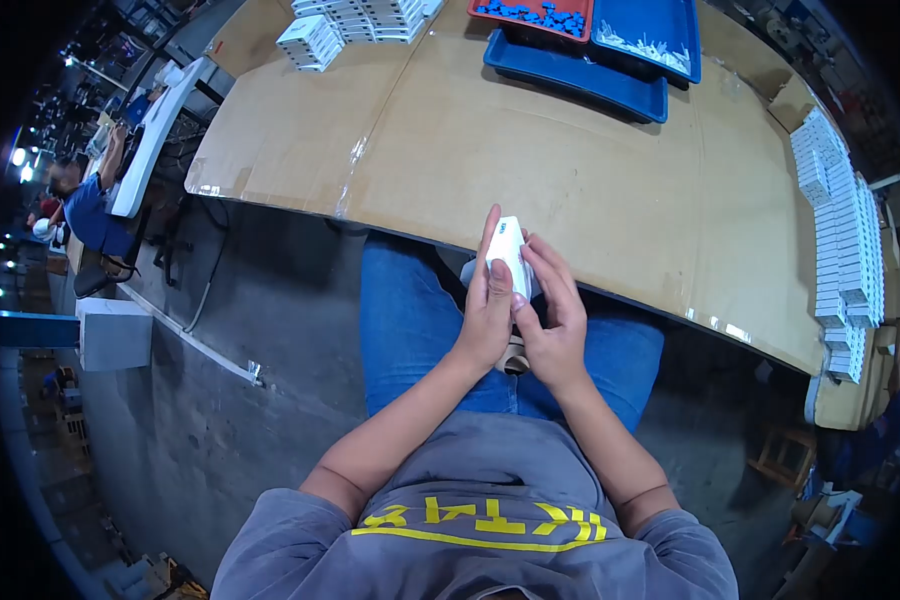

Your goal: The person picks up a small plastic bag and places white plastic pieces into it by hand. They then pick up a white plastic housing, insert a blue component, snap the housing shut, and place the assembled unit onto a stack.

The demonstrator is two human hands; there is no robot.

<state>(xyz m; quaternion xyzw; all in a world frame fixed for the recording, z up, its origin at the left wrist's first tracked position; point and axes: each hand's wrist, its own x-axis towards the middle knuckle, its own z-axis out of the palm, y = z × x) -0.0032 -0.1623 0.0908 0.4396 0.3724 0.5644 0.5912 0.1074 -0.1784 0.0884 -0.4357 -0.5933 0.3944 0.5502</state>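
Note:
A small white box (508, 240) with a bit of blue print near its far end is held between my two hands, just over the near edge of the table. My left hand (487, 318) is wrapped along its left side, thumb lying on top. From the right, my right hand (556, 320) closes round the same box, its fingers curled against the side and its thumb near the lower end. My palms hide part of the box. Below my hands, between my thighs, shows a brown tube-like thing (513, 358) with a dark opening.
Cardboard covers the table (450, 150). Stacked white boxes (355, 22) stand at the far left, more white stacks (842, 235) at right. A red tray (535, 18) holds blue parts; a blue tray (650, 40) holds white pieces; another blue tray (575, 80) lies nearer. A person (100, 210) sits left.

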